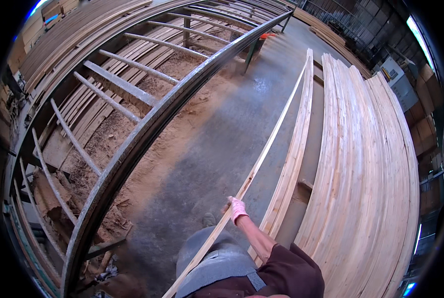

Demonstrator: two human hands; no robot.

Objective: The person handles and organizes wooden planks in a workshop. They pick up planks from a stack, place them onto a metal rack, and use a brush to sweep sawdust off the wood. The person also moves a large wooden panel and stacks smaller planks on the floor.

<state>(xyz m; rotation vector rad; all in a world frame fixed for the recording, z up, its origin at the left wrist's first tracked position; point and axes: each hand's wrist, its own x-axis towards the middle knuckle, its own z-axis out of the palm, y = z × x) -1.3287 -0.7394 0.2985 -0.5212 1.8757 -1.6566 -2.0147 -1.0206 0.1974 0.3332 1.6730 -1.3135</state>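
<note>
**One strip in hand beside the stack**

The right hand [238, 209], in a pale pink glove, is closed around a long thin wood strip [262, 160]. The grip sits near the strip's lower part; from there the strip runs up and away over the grey floor [217, 144] toward the far end of the board stack [366, 164], and down past the person's apron toward the bottom edge. The left hand is not in view, so I cannot tell whether it helps hold the strip lower down.

The stack lies to the right of the hand, its pale boards laid flat and lengthwise. A narrower pile of strips [294, 149] lies along the stack's left side, between it and the held strip. Left of the stack, across the floor, stands a long steel frame [132, 149] with cross rails, with sawdust and scraps beneath it.

As I judge it, the step in hand is carrying or placing a single strip, lifted clear of the pile and held at a slant. The next move calls for control of a long, whippy piece from one grip point: the far end needs watching so it clears the pile and stack, and a second hand lower down would steady it.
</note>
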